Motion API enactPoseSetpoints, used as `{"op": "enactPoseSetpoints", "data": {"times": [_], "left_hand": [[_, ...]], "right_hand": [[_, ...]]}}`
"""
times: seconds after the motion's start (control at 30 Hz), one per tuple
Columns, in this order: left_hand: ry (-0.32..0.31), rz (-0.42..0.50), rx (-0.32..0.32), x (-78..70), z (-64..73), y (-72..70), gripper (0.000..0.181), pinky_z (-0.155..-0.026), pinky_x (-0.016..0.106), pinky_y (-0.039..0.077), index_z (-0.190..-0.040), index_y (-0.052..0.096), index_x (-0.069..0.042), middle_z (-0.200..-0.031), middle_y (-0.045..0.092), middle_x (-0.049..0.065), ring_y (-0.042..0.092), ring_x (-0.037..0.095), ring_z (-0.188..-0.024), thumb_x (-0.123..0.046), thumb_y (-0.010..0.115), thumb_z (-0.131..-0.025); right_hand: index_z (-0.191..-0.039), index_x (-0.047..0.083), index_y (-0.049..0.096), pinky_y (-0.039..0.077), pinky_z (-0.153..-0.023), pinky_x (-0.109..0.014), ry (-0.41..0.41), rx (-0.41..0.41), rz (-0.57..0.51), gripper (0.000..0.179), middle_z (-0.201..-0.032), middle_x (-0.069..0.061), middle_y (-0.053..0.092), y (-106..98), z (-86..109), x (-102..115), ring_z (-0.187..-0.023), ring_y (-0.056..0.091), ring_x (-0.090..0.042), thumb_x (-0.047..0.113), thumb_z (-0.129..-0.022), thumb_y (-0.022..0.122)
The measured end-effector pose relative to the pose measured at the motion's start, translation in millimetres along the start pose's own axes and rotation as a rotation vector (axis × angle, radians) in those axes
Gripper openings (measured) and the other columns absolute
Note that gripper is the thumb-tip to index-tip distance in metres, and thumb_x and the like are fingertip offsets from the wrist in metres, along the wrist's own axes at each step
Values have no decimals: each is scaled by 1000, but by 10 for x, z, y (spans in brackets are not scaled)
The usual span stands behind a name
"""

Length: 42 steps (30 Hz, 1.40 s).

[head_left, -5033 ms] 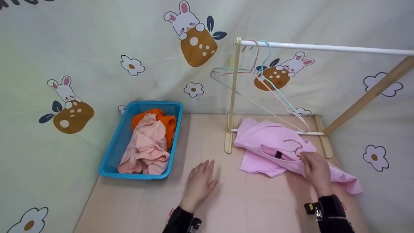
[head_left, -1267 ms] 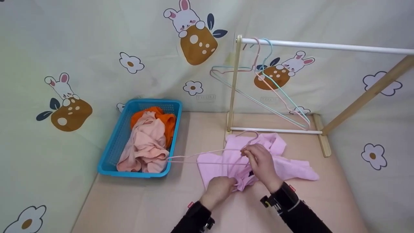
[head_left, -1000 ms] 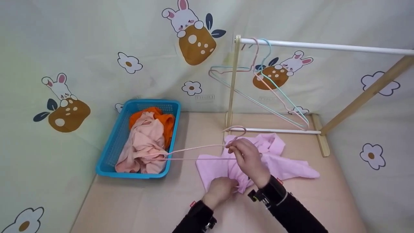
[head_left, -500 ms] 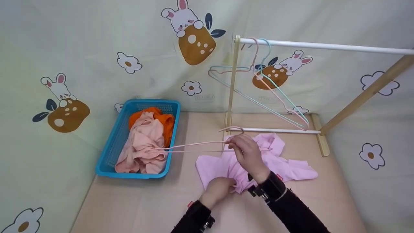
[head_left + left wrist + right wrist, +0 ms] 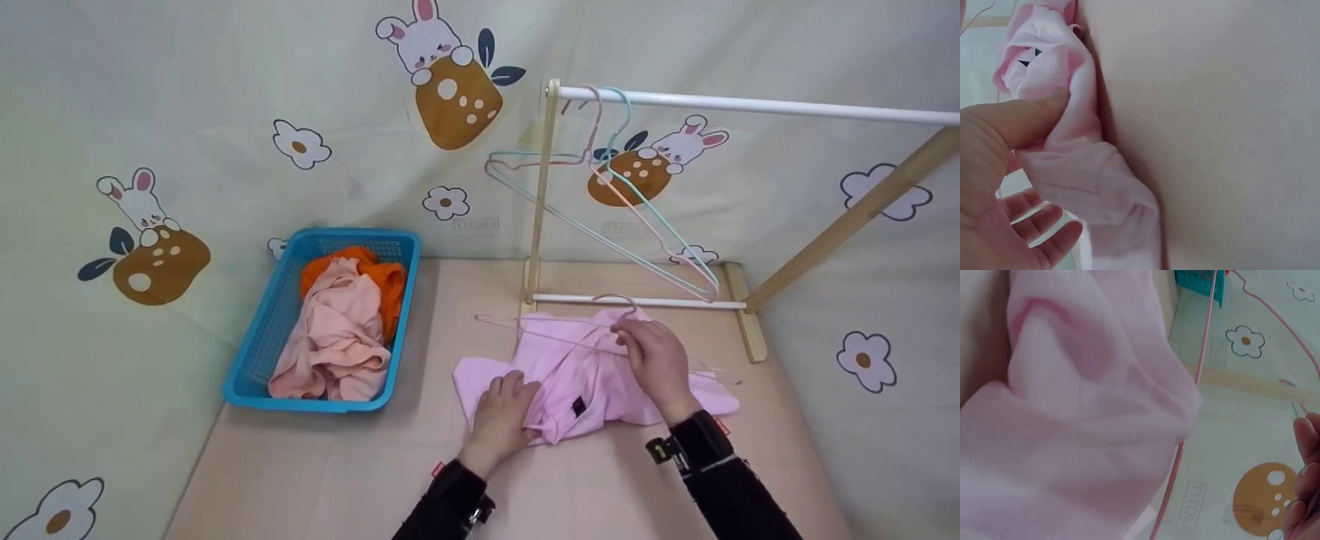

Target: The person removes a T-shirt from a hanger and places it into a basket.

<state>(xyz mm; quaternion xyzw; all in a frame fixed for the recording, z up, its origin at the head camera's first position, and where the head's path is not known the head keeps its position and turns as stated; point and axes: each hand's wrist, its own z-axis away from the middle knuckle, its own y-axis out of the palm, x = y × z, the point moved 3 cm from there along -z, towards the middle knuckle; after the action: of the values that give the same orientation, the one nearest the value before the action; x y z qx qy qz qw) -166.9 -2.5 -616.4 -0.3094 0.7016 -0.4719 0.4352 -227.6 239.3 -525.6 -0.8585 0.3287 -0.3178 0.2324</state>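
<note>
A pink shirt [image 5: 562, 349] lies crumpled on the table, a dark label [image 5: 578, 406] showing at its neckline. My left hand [image 5: 499, 416] pinches the shirt's near edge between thumb and forefinger; the left wrist view shows the other fingers loosely bent and the forefinger mostly behind the fabric [image 5: 1081, 169]. Just above the shirt, my right hand [image 5: 658, 364] holds a pink clothes hanger [image 5: 628, 301] below its hook. The hanger's arms spread left and right over the shirt. In the right wrist view its bottom wire [image 5: 1171, 478] passes beside the shirt.
A blue basket [image 5: 234, 390] at the left contains a peach garment [image 5: 341, 322] and an orange garment [image 5: 394, 289]. Behind the shirt stands a clothes rack with a white rail [image 5: 750, 106]. A pink and a turquoise hanger [image 5: 646, 196] hang from it.
Over five seconds the shirt has shifted left and toward me, and my left hand has taken hold of it. In the last half second the hanger has swung right, away from above the basket.
</note>
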Motion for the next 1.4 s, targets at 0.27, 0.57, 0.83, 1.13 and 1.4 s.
{"op": "enactPoseSetpoints", "data": {"times": [0.27,0.57,0.83,1.13,1.4], "left_hand": [[-32,-43,203,-89,-112,77,95,-95,53,41,-147,48,-19,-144,45,11,42,36,-127,-49,88,-66],[-104,-71,146,-81,-140,111,41,-75,41,40,-104,64,-25,-103,49,0,45,23,-96,-45,83,-74],[-98,-64,148,-48,-106,114,53,-81,44,41,-114,65,-27,-112,52,1,48,25,-104,-45,87,-69],[-111,-50,153,-41,-83,111,57,-84,45,41,-117,65,-27,-115,52,1,47,25,-107,-41,89,-67],[-100,-46,135,-33,-71,128,59,-85,45,41,-118,64,-27,-116,51,1,48,25,-108,-44,88,-66]], "right_hand": [[-98,0,71,48,-74,-49,244,88,47,10,-75,-7,67,-146,146,-346,-76,64,-32,-4,-90,65],[-95,-2,70,46,-66,-47,387,82,59,11,-74,-10,69,-416,144,-657,-72,64,-33,-3,-95,59],[-98,-3,67,44,-67,-46,442,164,97,13,-78,-16,69,-838,52,-804,-75,63,-36,3,-99,56],[-113,-5,65,39,-62,-38,486,170,231,25,-91,-24,68,-1407,-521,-722,-78,60,-38,13,-104,51],[-110,-3,67,37,-61,-40,371,102,304,23,-88,-23,69,-1583,-1187,-432,-78,62,-40,12,-103,52]]}}
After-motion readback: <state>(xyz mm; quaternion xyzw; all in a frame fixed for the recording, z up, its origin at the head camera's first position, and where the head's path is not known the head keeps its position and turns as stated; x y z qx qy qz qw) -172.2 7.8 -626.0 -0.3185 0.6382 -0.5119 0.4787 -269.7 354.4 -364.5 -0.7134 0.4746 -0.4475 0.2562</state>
